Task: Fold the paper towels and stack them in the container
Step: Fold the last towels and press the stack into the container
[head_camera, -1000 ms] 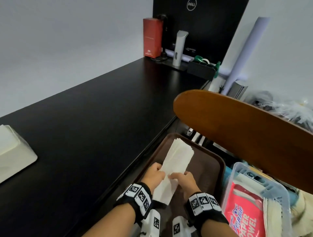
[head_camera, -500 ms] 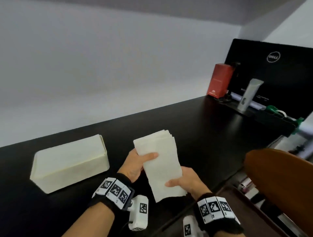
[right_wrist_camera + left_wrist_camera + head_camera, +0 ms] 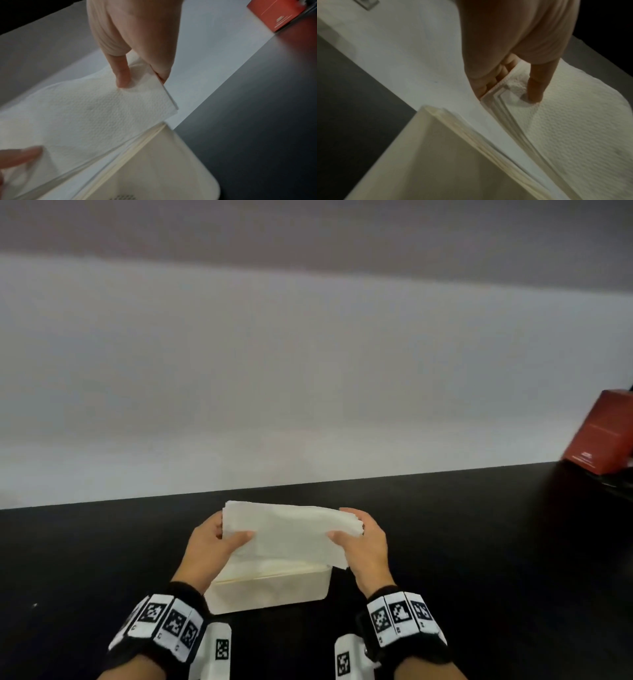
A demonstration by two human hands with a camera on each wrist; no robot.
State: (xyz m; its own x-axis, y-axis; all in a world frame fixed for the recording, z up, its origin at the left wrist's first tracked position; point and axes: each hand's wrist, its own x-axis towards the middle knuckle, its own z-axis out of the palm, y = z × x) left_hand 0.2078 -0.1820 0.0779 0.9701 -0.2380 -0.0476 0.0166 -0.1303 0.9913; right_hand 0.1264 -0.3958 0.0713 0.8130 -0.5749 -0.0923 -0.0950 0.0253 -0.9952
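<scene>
Left hand (image 3: 212,546) pinches one end of the folded paper towel stack (image 3: 287,534), thumb on top; white, dimpled, several layers. Right hand (image 3: 364,546) pinches the other end. Cream container (image 3: 274,590) sits right below on the black bench (image 3: 479,542). Red box (image 3: 603,436) far right, writing unreadable.

Container (image 3: 270,589) interior is hidden by the held paper towels (image 3: 287,534); red box (image 3: 604,436) is cut off at the right edge.

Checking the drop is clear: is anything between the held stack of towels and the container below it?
Nothing: in both wrist views only open air separates the paper towels from the container rim; towels already lie inside.
</scene>
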